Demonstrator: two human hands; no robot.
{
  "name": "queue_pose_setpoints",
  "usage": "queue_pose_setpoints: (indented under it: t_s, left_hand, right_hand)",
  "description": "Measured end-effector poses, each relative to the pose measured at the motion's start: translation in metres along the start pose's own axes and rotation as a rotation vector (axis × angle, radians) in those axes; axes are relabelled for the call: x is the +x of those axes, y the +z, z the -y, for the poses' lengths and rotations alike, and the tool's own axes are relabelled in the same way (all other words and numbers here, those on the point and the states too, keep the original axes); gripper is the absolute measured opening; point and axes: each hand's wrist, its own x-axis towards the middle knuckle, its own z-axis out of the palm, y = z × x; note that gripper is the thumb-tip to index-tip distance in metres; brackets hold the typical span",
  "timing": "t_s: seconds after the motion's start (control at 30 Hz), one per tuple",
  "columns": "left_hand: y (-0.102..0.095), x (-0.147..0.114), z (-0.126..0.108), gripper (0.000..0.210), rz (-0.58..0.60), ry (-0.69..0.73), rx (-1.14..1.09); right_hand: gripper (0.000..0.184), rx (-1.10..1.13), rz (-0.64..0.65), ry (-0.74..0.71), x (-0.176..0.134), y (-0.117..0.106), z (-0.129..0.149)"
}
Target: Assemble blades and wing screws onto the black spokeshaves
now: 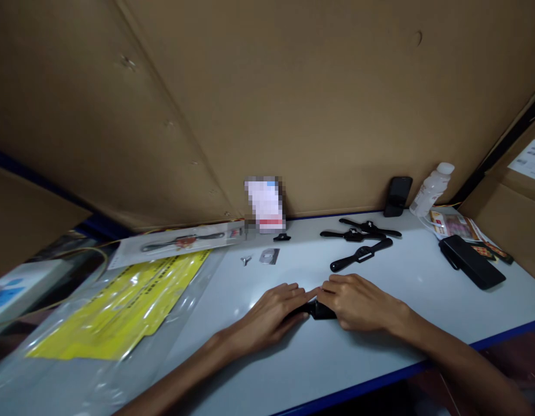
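Observation:
Both of my hands rest on one black tool, a spokeshave-like piece lying flat on the white table. My left hand covers its left handle and my right hand covers its right handle. Only the tool's middle shows between my fingers. Three similar black spokeshaves lie farther back: one nearest my hands, and two behind it.
A small metal blade plate, a wing screw and a small black part lie mid-table. Clear bags with yellow cards sit left. A phone, white bottle and black case stand right. Cardboard walls surround.

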Motion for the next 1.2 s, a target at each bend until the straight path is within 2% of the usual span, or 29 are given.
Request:
queue_pose_setpoints:
  t_s: [0.23, 0.7, 0.9, 1.07, 1.2]
  left_hand:
    - [-0.002, 0.002, -0.002, 0.017, 0.017, -0.003, 0.009]
    - [-0.003, 0.002, -0.002, 0.024, 0.006, -0.027, -0.031]
    - [-0.003, 0.002, -0.002, 0.027, -0.001, -0.029, -0.036]
    - [0.000, -0.001, 0.002, 0.024, -0.006, -0.059, -0.057]
    - [0.004, -0.005, 0.006, 0.038, -0.030, -0.109, -0.083]
  right_hand:
    - [0.033, 0.002, 0.008, 0.000, 0.000, -0.001, 0.002]
    - [0.036, 0.035, 0.007, 0.007, 0.001, 0.004, 0.001]
    - [0.036, -0.006, 0.016, 0.066, 0.002, 0.005, 0.006]
    - [0.034, -0.044, -0.036, 0.079, 0.004, 0.009, 0.008]
    - [0.032, -0.073, -0.071, 0.068, 0.005, 0.014, 0.008]
